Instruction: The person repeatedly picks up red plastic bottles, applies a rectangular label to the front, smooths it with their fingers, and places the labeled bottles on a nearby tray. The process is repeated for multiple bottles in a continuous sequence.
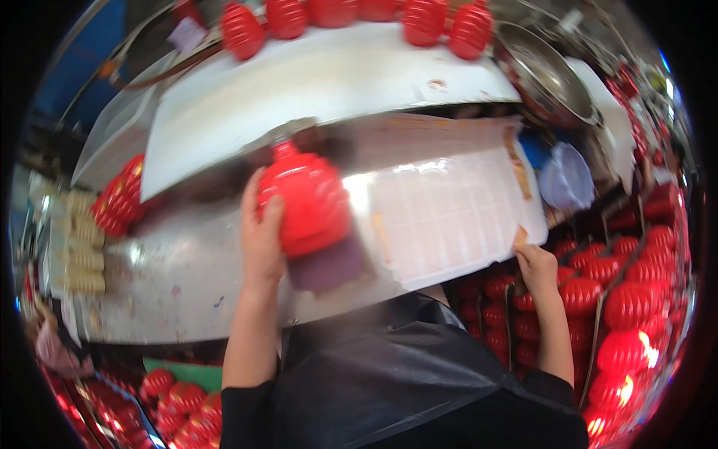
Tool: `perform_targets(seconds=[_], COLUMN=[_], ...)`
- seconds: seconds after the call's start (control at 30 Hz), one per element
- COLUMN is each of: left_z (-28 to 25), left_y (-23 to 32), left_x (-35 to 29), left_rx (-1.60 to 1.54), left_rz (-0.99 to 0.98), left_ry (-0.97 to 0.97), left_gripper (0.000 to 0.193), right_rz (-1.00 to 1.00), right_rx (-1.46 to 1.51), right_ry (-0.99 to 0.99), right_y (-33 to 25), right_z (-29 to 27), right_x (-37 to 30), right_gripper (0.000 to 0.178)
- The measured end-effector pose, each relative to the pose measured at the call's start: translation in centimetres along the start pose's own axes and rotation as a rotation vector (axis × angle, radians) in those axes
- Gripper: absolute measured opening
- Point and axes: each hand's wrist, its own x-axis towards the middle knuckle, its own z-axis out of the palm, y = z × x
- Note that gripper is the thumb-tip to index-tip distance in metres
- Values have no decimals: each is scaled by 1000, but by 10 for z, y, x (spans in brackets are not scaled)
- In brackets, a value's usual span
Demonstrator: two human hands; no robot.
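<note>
My left hand (262,236) is closed round the side of a glossy red ribbed plastic shell (307,198), lantern-shaped with a narrow neck pointing away from me. It is blurred and held over the metal work table (187,277). Just below it lies a dull purple pad (327,267). At the near right corner of a white panel (449,213), covered in clear film and marked with brown tape, my right hand (537,268) is closed. A small orange-brown strip (520,236) shows at its fingertips; whether it is loose or stuck to the panel I cannot tell.
Across the back runs a white raised shelf (314,78) with several red shells (424,21) along it. A metal basin (542,75) and a lilac plastic basket (566,178) stand at the right. Racks of red shells (628,307) fill the lower right; cream moulds (84,243) line the left.
</note>
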Motion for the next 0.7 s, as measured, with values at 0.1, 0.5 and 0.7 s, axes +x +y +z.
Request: perform_targets(seconds=[0.1, 0.5, 0.7], left_z=[2, -1, 7], left_y=[4, 25, 35], left_x=[-4, 4, 18], left_rx=[22, 467, 609], left_rz=[-5, 155, 178], left_ry=[-15, -3, -3], left_gripper=[63, 80, 67], right_rz=[330, -806, -1138], right_rx=[412, 627, 47], right_ry=[-206, 48, 168], right_y=[-51, -298, -313], right_z=[-14, -39, -3], right_x=[38, 189, 158], right_gripper=[16, 16, 27])
